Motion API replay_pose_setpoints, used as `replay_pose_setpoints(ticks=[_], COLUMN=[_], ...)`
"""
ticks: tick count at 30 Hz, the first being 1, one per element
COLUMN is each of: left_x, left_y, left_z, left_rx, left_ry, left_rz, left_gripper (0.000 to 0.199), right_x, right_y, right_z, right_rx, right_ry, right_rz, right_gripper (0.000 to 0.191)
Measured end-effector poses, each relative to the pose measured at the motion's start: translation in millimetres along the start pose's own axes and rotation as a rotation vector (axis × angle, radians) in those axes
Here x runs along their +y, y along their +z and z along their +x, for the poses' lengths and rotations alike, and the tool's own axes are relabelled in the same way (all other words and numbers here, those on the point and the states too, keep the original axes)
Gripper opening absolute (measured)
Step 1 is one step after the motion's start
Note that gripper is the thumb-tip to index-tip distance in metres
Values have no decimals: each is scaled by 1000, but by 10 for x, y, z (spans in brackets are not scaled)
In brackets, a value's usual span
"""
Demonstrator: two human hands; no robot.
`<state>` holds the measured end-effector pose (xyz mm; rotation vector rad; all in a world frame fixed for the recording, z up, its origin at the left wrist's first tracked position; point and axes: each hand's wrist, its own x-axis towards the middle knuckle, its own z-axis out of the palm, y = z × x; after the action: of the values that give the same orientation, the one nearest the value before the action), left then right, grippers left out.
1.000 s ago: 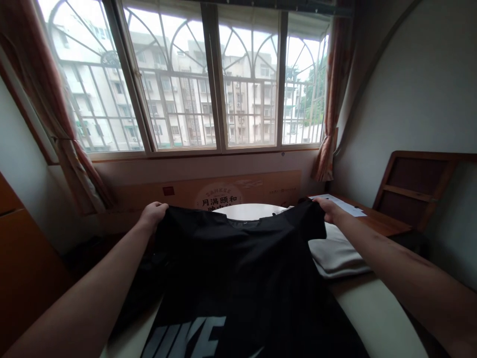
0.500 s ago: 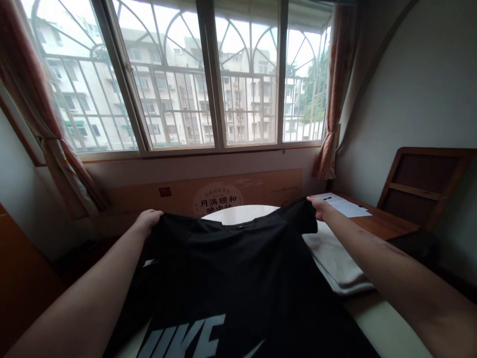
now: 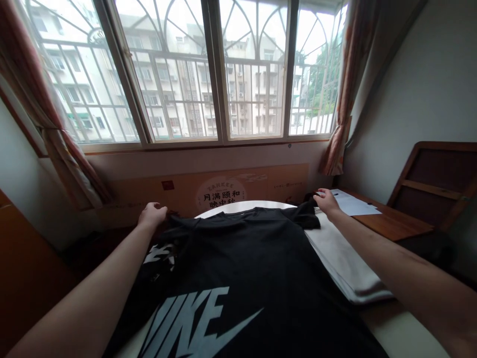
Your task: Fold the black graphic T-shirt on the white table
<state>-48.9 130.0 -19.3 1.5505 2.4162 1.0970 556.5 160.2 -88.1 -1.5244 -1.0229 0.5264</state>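
Note:
A black T-shirt point(image 3: 242, 258) with grey lettering and a swoosh lies spread over a round white table point(image 3: 219, 210), its neckline toward the window. My left hand point(image 3: 153, 215) hovers just beyond the left sleeve with its fingers apart and no cloth in them. Above the right sleeve, my right hand point(image 3: 327, 202) is also open, its fingers loosely curled and off the fabric. Under the shirt's left side shows another dark garment point(image 3: 160, 256) with a white print. A folded whitish cloth point(image 3: 350, 263) sits on the right, partly beneath the shirt.
Behind the table, a brown cardboard panel point(image 3: 257, 186) with printed characters leans below the barred window point(image 3: 253, 94). To the right stand a wooden desk point(image 3: 402, 223) with white papers point(image 3: 357, 204) and a wooden chair-like frame point(image 3: 428, 189). Tied curtains point(image 3: 337, 149) hang at both sides.
Both hands have let go of the T-shirt's sleeves. The shirt, held stretched up before, has dropped flat onto the table, and more of its print shows. The view has tilted slightly down.

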Motion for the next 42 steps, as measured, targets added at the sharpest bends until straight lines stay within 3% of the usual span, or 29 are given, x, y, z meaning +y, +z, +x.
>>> replay_pose_setpoints(ticks=[3, 7, 9, 10, 12, 14, 19, 22, 26, 31, 37, 42], left_x=[15, 103, 164, 195, 244, 253, -17, -350, -870, -1340, -1374, -1356], left_y=[-132, -484, -691, -792, -977, -1144, -1468, -1495, -1349, -1311, -1482, -1489], left_z=[-161, -641, -995, -1188, -1580, -1943, -2707, -3151, -3688, -4068, -4128, -4101], left_rx=[39, 64, -45, -165, -456, -626, -634, -548, -423, -382, -359, -300], left_ry=[62, 388, 527, 562, 541, 468, 318, 300, 355, 442, 422, 424], left_rz=[77, 150, 194, 218, 233, 214, 132, 117, 170, 147, 164, 235], left_gripper=[48, 45, 42, 40, 38, 38, 44, 43, 37, 38, 33, 37], right_x=[-2, -81, -118, -125, -98, -14, 297, 434, 543, 554, 416, 329], right_y=[-171, -622, -939, -1107, -1440, -1749, -2376, -2614, -2670, -2456, -2305, -2243], right_z=[-171, -751, -1191, -1428, -1901, -2334, -3126, -3424, -3671, -3830, -3920, -3922], right_rx=[-2, -138, -268, -340, -444, -562, -803, -815, -711, -577, -531, -524], right_ry=[-109, -542, -705, -743, -732, -658, -454, -382, -376, -459, -403, -333], right_rz=[-69, -271, -350, -404, -503, -575, -646, -604, -577, -580, -571, -583], right_gripper=[52, 50, 46, 41, 33, 33, 48, 56, 54, 42, 44, 46])
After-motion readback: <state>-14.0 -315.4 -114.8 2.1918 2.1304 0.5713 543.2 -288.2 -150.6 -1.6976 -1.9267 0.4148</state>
